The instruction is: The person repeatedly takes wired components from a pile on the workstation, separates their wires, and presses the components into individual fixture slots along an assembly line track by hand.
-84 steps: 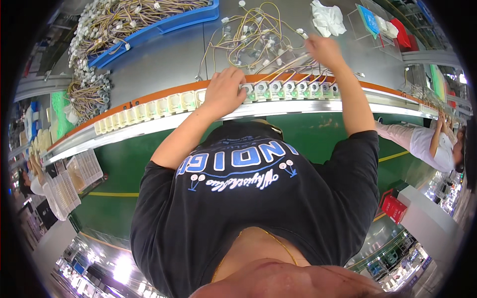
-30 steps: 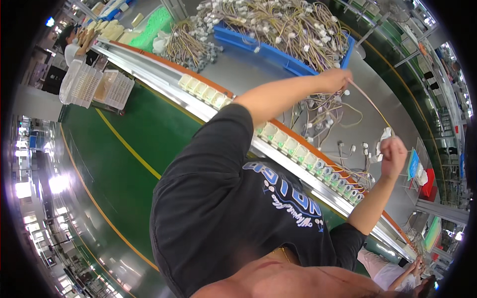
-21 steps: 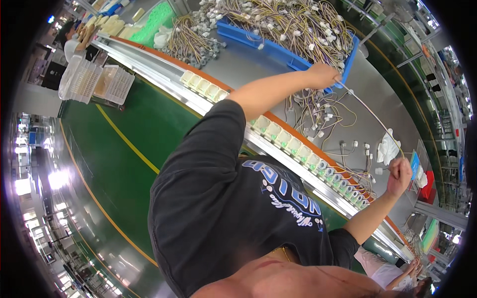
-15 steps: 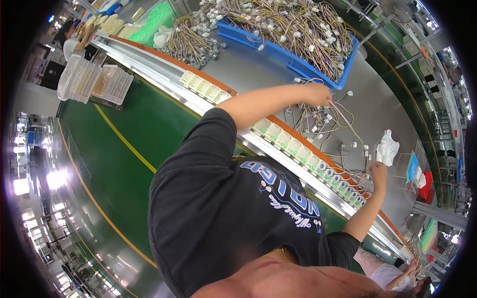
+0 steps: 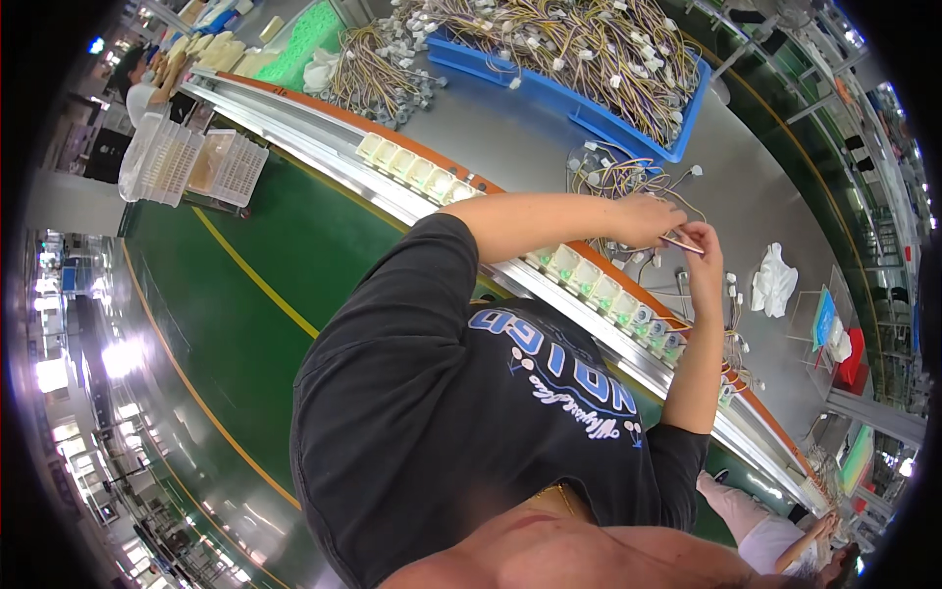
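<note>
While two white crates (image 5: 162, 162) stand at far left, one orange edge strip (image 5: 324, 116) slants down to the right, bordered by a row of white sockets (image 5: 419, 173) whose full count the left forearm (image 5: 540, 221) hides. One blue bin (image 5: 540, 85), heaped with cables, lies beyond. The left hand (image 5: 643, 221) pinches one cable (image 5: 681, 243) beside a loose tangle (image 5: 613, 177); the right hand (image 5: 702, 240) grips it too. Open metal tabletop (image 5: 751, 187) runs from bin to one crumpled white cloth (image 5: 773, 280). Half a second ago the hands were well apart; now they almost meet.
</note>
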`<state>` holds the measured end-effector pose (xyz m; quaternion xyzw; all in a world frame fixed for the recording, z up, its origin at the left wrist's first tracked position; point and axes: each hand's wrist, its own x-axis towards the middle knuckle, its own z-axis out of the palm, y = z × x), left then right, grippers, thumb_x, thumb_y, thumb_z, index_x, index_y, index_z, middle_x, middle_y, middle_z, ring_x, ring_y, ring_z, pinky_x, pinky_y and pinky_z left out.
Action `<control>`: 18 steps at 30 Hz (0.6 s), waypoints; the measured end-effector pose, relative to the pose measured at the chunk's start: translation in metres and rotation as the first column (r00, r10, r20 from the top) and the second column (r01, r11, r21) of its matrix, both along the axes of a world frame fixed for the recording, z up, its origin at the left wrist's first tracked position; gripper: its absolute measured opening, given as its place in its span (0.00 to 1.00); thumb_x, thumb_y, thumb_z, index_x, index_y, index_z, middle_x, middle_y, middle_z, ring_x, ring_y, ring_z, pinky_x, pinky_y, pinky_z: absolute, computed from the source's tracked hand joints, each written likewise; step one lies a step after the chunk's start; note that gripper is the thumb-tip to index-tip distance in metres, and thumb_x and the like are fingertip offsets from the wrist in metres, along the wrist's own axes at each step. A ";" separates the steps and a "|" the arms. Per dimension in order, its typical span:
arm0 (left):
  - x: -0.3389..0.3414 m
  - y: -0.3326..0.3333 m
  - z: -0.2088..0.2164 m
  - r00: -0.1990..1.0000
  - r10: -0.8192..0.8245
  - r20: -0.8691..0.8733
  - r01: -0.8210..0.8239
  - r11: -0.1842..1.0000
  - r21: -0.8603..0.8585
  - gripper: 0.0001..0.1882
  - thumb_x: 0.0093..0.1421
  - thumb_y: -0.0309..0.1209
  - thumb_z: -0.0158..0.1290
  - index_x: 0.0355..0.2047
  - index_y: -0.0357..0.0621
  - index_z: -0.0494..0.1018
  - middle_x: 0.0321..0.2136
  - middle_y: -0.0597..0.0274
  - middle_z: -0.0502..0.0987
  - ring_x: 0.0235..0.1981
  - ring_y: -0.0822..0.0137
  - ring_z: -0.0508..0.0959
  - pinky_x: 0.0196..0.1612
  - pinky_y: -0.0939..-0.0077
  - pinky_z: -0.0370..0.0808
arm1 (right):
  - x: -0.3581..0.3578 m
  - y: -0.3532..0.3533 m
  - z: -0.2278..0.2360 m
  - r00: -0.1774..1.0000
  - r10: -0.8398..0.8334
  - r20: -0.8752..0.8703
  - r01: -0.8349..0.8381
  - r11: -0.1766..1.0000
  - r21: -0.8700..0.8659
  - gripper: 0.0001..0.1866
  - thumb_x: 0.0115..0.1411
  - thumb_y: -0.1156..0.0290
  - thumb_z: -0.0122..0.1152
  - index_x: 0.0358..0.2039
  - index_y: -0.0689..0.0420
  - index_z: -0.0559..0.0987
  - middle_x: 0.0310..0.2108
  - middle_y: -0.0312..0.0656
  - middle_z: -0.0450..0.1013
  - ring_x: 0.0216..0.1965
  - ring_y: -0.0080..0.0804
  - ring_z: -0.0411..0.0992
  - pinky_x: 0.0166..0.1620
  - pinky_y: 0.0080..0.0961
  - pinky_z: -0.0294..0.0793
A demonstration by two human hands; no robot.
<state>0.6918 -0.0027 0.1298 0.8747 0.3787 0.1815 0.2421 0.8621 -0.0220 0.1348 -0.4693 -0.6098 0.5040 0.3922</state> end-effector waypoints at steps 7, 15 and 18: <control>-0.043 0.021 0.004 0.978 0.113 -0.175 -0.091 0.988 0.128 0.25 0.49 0.46 0.52 0.45 0.49 0.65 0.41 0.55 0.70 0.41 0.55 0.71 0.40 0.62 0.69 | 0.036 0.007 0.015 0.997 0.063 -0.039 -0.069 0.982 -0.174 0.07 0.55 0.72 0.43 0.23 0.57 0.67 0.18 0.30 0.59 0.21 0.18 0.58 0.27 0.14 0.59; -0.024 0.006 0.002 0.986 0.148 0.081 -0.142 0.987 -0.079 0.22 0.47 0.31 0.55 0.43 0.49 0.64 0.38 0.57 0.70 0.35 0.58 0.73 0.36 0.67 0.69 | 0.012 -0.001 0.016 0.988 0.072 0.140 -0.088 0.990 0.112 0.12 0.50 0.73 0.51 0.36 0.61 0.70 0.23 0.35 0.69 0.28 0.20 0.66 0.32 0.15 0.64; -0.019 0.001 0.008 0.989 0.143 0.033 -0.143 0.990 -0.007 0.22 0.46 0.28 0.55 0.44 0.49 0.64 0.38 0.58 0.70 0.35 0.58 0.73 0.37 0.67 0.70 | 0.020 -0.004 0.038 0.929 0.368 0.038 -0.368 0.930 0.011 0.10 0.49 0.71 0.55 0.33 0.61 0.72 0.19 0.33 0.67 0.24 0.19 0.65 0.30 0.15 0.64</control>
